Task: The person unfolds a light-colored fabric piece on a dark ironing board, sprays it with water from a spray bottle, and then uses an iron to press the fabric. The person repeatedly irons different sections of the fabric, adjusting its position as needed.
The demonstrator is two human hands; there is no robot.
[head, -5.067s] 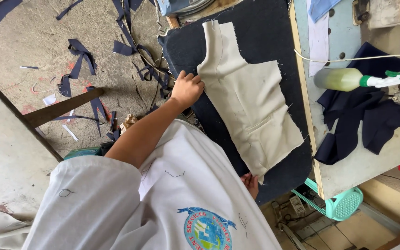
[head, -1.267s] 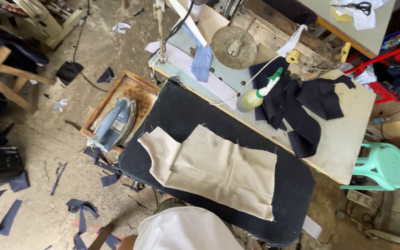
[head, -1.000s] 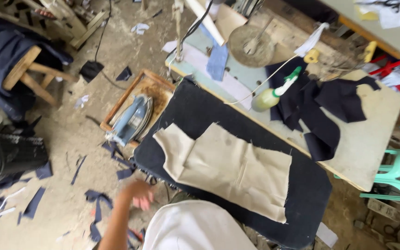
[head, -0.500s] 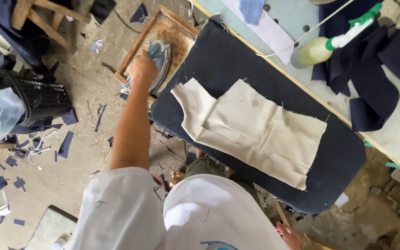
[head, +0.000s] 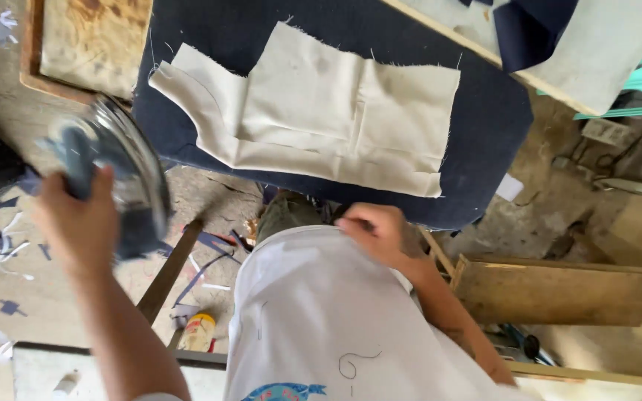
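The iron [head: 109, 174], blurred, is lifted off its wooden tray [head: 91, 44], clasped in the left hand [head: 76, 223]. The cream fabric piece [head: 321, 111] lies flat on the dark pad [head: 484, 126], seemingly unpressed. The right hand [head: 377, 234], fingers loosely curled and empty, rests against the shirt [head: 321, 312].

**Room around the padded board**

The padded board [head: 477, 111] carries only the beige cloth piece [head: 321, 111]; dark padding lies bare right of it and along the near edge. The left hand [head: 76, 223] holds the iron [head: 124, 174] just off the board's left edge, over the floor. The wooden tray [head: 91, 41] behind it is bare. The table [head: 603, 52] closes the far right side.
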